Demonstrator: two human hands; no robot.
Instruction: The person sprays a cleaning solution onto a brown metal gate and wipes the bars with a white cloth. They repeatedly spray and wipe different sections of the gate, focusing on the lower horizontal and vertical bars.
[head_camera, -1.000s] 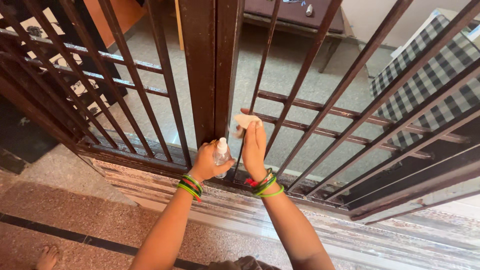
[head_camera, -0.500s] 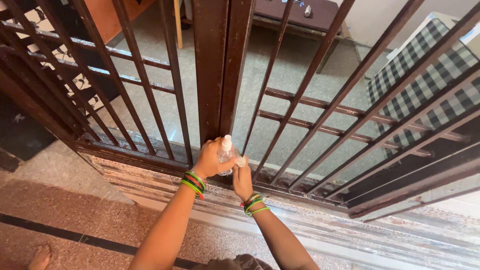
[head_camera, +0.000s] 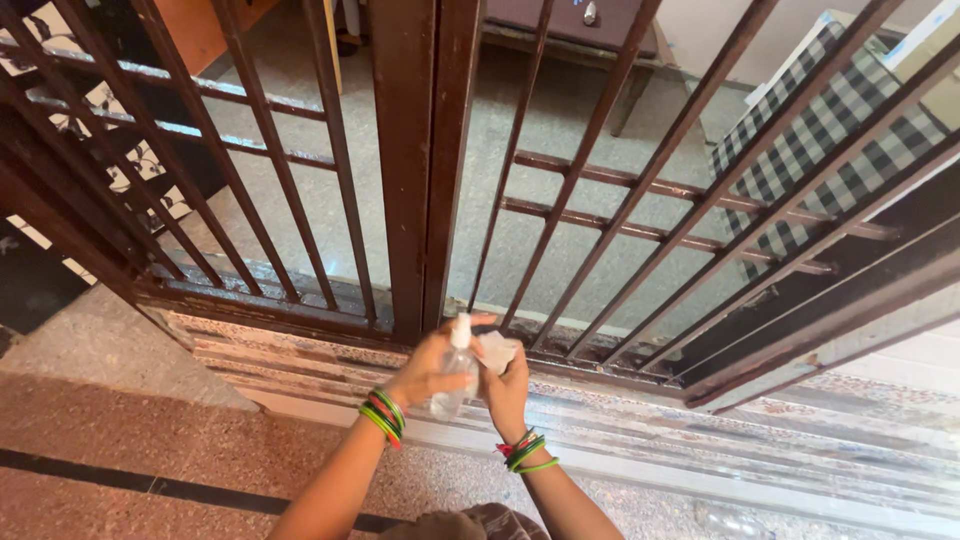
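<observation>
A brown barred metal gate (head_camera: 420, 160) stands over the stone threshold (head_camera: 700, 440). Low before it, the left hand (head_camera: 428, 368) grips a small clear spray bottle (head_camera: 455, 370), touching the right hand (head_camera: 508, 385), which is closed around a pale cloth (head_camera: 496, 352).

No packages, labels, signs or screens.
</observation>
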